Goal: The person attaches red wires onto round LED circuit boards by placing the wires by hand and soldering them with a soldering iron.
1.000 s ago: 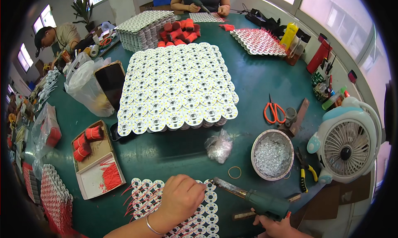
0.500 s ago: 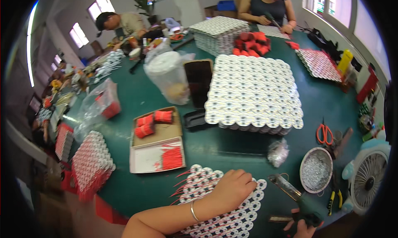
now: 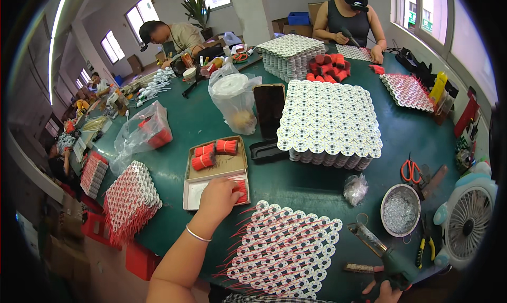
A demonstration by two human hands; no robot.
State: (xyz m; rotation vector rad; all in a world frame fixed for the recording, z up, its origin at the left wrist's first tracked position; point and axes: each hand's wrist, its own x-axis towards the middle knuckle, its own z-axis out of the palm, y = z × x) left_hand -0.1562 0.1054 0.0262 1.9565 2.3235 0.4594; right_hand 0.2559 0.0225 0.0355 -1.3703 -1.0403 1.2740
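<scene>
My left hand point(image 3: 218, 195), with a silver bangle at the wrist, reaches into a shallow cardboard box point(image 3: 188, 198). Its fingers are bent together on the short red wires point(image 3: 241, 190) there; the fingertips are partly hidden. My right hand point(image 3: 388, 292), at the lower right, is wrapped round the handle of a dark green soldering gun point(image 3: 397, 265) with a metal barrel, pointing up and left. Between my arms lies a sheet of joined round white boards point(image 3: 285, 245), with red wires across its rows and loose ends sticking out on the left.
A tall stack of white board sheets point(image 3: 330, 118) stands ahead, beside a phone point(image 3: 269, 110). At right are a bowl of silvery scraps point(image 3: 400, 210), orange-handled scissors point(image 3: 410, 172), pliers point(image 3: 425, 247) and a fan point(image 3: 467, 224). Wired sheets point(image 3: 132, 197) lie left. Two people work across the table.
My left hand has moved from the board sheet left and away from me to the red wires in the box. My right hand still holds the soldering gun in about the same place.
</scene>
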